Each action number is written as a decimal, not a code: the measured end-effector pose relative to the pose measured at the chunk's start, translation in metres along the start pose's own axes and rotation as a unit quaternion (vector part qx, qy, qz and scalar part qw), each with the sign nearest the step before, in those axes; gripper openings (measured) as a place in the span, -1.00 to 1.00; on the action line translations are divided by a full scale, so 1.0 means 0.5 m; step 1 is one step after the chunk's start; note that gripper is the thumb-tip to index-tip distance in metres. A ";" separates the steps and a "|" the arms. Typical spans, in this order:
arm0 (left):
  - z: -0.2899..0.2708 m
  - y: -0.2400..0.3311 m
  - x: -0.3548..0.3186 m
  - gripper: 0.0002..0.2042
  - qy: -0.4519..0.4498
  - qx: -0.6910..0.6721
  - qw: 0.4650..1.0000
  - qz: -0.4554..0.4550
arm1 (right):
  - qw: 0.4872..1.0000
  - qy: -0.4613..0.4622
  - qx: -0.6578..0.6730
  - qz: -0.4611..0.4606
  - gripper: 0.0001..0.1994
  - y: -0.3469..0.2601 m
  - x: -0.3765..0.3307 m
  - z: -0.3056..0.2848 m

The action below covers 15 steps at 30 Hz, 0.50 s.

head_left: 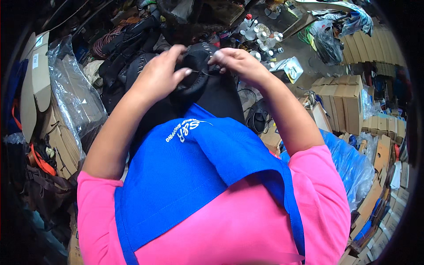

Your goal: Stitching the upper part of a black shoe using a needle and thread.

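My left hand (160,73) and my right hand (238,62) meet at the top middle, both closed on a black rounded fabric piece (198,66) held up in front of me. A thin thread runs between my fingers across that piece. More black cloth (216,95) hangs down from it onto my lap. Below it lies a blue cloth apron (190,172) with white print, over my pink shirt (247,225).
Clear plastic-wrapped flat cardboard (73,95) leans at the left. Stacked brown cartons (340,99) and a blue plastic bag (353,168) stand at the right. Small white bottles (263,37) sit on the floor beyond my hands, beside dark straps and bags (128,44).
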<state>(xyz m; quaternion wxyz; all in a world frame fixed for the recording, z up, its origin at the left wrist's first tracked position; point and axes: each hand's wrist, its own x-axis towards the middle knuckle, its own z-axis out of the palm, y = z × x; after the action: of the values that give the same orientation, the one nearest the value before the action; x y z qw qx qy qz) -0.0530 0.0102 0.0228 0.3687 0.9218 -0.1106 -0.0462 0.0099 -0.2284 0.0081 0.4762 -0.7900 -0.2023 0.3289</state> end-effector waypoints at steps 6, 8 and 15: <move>-0.069 -0.086 -0.066 -0.81 0.095 0.046 0.994 -0.007 | 0.956 0.141 -0.206 -0.153 -0.77 0.008 -0.021 0.032; -0.068 -0.103 -0.041 -0.83 0.153 -0.046 0.986 -0.051 | 0.941 0.284 -0.092 -0.162 -0.77 0.051 0.015 0.038; 0.016 -0.005 0.009 -0.56 0.027 -0.698 0.716 -0.005 | 0.893 0.358 0.229 -0.148 -0.77 0.026 0.038 0.056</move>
<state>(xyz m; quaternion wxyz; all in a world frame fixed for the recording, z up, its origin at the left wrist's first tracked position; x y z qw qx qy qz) -0.0494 0.0057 0.0152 0.9100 0.4042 -0.0321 -0.0871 0.0033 -0.2049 -0.0187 0.7277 -0.6838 -0.0517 -0.0131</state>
